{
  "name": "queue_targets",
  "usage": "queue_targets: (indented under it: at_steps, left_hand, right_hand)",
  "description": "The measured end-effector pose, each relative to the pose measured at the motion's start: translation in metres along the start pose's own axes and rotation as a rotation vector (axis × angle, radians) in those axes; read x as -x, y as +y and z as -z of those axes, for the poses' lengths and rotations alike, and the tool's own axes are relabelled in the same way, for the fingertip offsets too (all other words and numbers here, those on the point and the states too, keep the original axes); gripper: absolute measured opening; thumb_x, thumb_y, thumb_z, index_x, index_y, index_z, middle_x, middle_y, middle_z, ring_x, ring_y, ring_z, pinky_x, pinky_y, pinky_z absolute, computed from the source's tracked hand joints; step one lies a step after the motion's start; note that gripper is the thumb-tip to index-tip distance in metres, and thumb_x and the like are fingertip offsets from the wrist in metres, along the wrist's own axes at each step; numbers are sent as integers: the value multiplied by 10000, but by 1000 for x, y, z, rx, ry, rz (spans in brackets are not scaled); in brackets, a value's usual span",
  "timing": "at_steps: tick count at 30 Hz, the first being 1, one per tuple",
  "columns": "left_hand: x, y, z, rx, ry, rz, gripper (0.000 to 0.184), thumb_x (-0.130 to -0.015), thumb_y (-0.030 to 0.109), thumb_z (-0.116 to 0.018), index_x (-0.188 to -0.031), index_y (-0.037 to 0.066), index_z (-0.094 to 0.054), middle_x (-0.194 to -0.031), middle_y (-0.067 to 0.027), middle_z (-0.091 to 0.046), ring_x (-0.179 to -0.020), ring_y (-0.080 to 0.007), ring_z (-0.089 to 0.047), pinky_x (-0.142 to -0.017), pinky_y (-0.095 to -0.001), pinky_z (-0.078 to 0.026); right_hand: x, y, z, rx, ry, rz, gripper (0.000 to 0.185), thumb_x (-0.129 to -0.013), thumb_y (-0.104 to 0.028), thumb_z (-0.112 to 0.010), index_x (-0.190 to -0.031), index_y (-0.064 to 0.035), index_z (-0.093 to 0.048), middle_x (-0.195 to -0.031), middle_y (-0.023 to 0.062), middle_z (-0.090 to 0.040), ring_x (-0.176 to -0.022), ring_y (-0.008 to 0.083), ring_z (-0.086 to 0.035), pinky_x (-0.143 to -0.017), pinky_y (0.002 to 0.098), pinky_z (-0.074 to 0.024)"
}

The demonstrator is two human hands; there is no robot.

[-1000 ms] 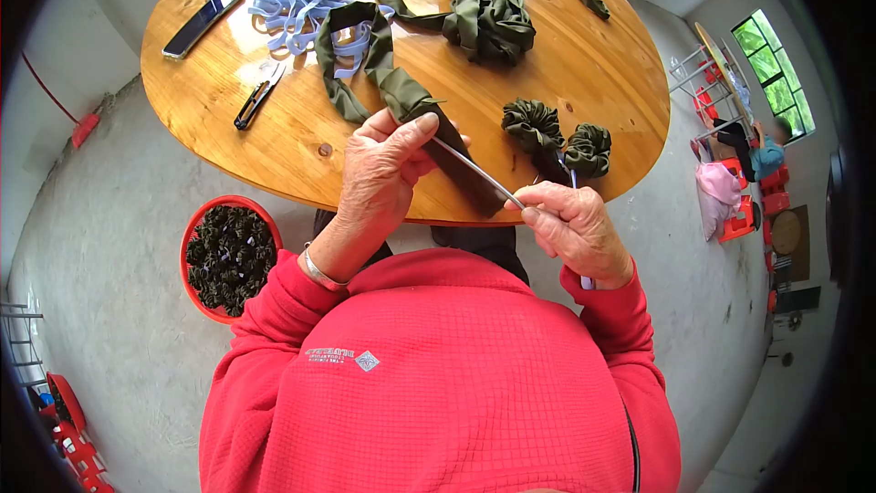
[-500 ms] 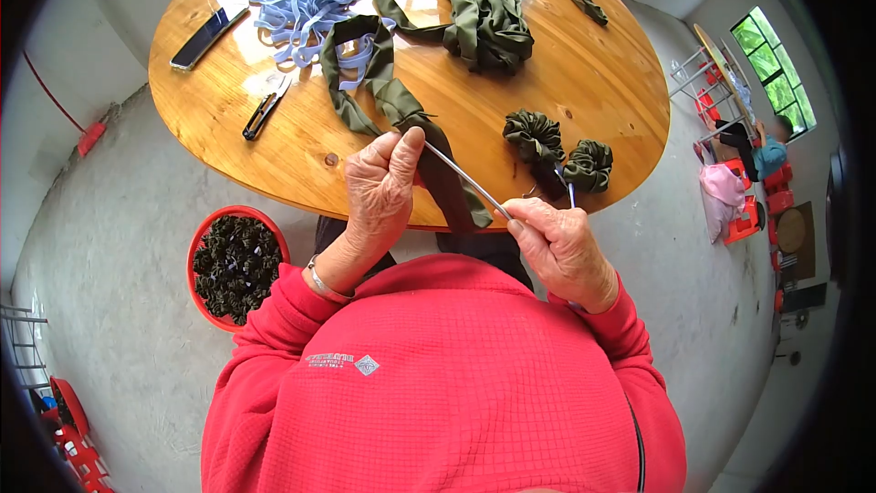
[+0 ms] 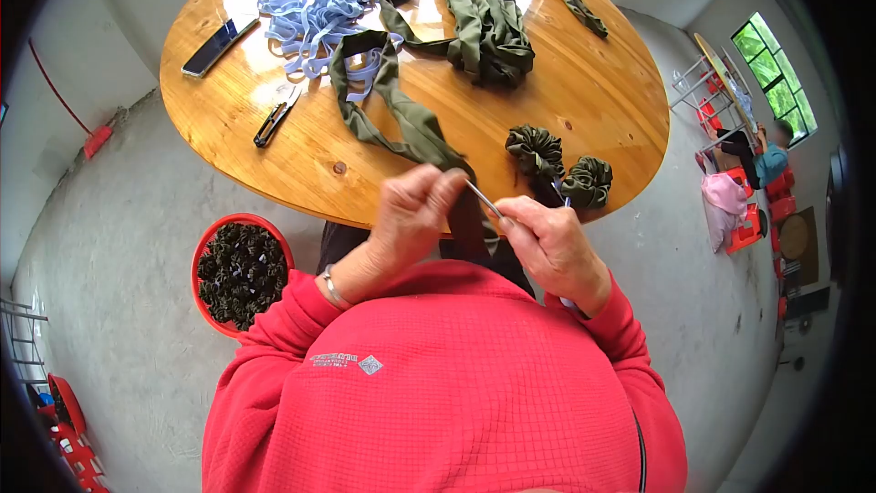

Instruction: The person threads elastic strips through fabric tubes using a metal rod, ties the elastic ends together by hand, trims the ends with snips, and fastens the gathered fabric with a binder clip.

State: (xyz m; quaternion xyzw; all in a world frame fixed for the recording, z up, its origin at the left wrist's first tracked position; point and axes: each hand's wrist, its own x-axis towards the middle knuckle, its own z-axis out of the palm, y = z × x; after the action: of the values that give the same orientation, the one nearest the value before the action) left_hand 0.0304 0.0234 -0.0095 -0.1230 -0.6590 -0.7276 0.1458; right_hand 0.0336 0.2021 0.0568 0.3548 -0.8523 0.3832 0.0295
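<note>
Between my two hands runs a thin metal rod (image 3: pixel 484 199). My right hand (image 3: pixel 558 242) is closed around its near end, with thumb and fingers pinched. My left hand (image 3: pixel 411 217), slightly blurred, is closed on a dark green fabric strip (image 3: pixel 415 123) at the rod's other tip. The strip loops back over the table, and its lower part hangs down behind my hands. Close by my right hand lie two gathered green scrunchies (image 3: pixel 536 150), with something pale blue beside the nearer one. Whether the rod's tip is inside the fabric is hidden by my left fingers.
On the wooden table (image 3: pixel 301 178) are blue elastic strips (image 3: pixel 319 18), a green fabric heap (image 3: pixel 493 41), thread snips (image 3: pixel 277 117) and a phone (image 3: pixel 219 47). A red basin (image 3: pixel 195 278) of scrunchies stands on the floor. A person (image 3: pixel 771 164) sits far right.
My left hand has slid down and right along the rod, closer to my right hand, drawing the fabric strip with it. Less of the rod shows now. The view has shifted slightly.
</note>
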Motion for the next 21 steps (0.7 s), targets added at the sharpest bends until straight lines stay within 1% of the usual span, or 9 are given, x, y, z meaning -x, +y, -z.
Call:
queue_targets:
  at_steps: [2,6,8,11,13,14,17,19,21]
  left_hand:
    - [7,-10,-6,-18,-102,40,285,-904,164,-588,-667,13,-539,-589,24,-487,-566,-30,-410,-470,-224,-361]
    - [8,-17,-6,30,-185,123,251,-903,143,-584,-702,-7,-570,-631,23,-547,-598,-34,-479,-509,-211,-420]
    - [9,-9,0,-145,-276,63,217,-906,138,-575,-756,-18,-599,-658,18,-570,-634,-41,-521,-556,-210,-454]
    - [10,-5,-3,91,-241,83,212,-909,138,-566,-773,-21,-606,-686,1,-592,-641,-50,-536,-564,-213,-454]
    - [1,8,12,300,-242,365,317,-932,300,-510,-918,-6,-593,-788,-88,-648,-587,-116,-603,-508,-230,-470]
    - [-10,14,24,224,-207,438,387,-934,374,-471,-1002,5,-569,-807,-109,-654,-496,-134,-583,-438,-226,-443]
    - [-40,1,57,671,-156,565,416,-924,431,-468,-1002,35,-566,-759,-93,-643,-382,-110,-471,-359,-219,-328]
    - [-55,-11,69,778,-344,435,317,-934,345,-489,-981,42,-568,-717,-74,-626,-370,-98,-438,-353,-232,-310]
    - [-59,5,62,696,-232,455,217,-902,260,-561,-834,54,-548,-604,-59,-568,-351,-102,-420,-342,-236,-295]
  right_hand:
    - [-7,22,-10,32,8,41,133,-839,-62,-542,-956,0,-556,-711,162,-576,-567,351,-564,-528,378,-436]
    - [-17,0,2,-15,-94,-264,253,-824,-34,-512,-1073,4,-512,-720,178,-575,-589,348,-570,-544,384,-442]
    - [-15,7,4,-61,-129,-129,255,-819,-22,-504,-1071,13,-518,-733,187,-575,-582,343,-571,-545,370,-446]
    - [-15,15,7,-115,-99,-114,192,-813,1,-515,-997,35,-556,-744,168,-567,-556,272,-577,-544,321,-454]
    - [-11,8,16,-184,-53,-267,150,-808,10,-528,-948,40,-573,-737,151,-560,-567,233,-578,-545,304,-453]
    - [-8,3,21,-164,-38,-249,122,-802,13,-550,-916,42,-578,-721,126,-550,-560,202,-566,-536,292,-449]
    - [-3,-2,23,-102,-16,-70,120,-799,16,-551,-914,39,-577,-711,126,-554,-531,203,-557,-522,290,-445]
    - [-4,-5,20,-99,-52,-84,83,-803,8,-548,-879,32,-569,-714,133,-560,-525,218,-572,-514,296,-444]
    - [-4,-4,16,-122,-73,-131,61,-805,3,-546,-859,28,-561,-719,139,-562,-538,230,-584,-518,301,-447]
